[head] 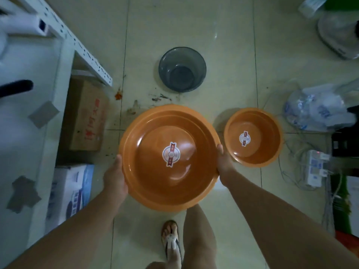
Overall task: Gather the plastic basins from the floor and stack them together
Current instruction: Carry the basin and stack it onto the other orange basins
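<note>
Both hands (116, 179) (223, 164) grip large orange basin (169, 183), apparently lifted.

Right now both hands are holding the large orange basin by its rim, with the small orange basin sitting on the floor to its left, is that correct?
Not quite: in the head view the small orange basin sits to the right of the large orange basin, beside the right hand. The left hand and right hand do hold its rim.
</note>
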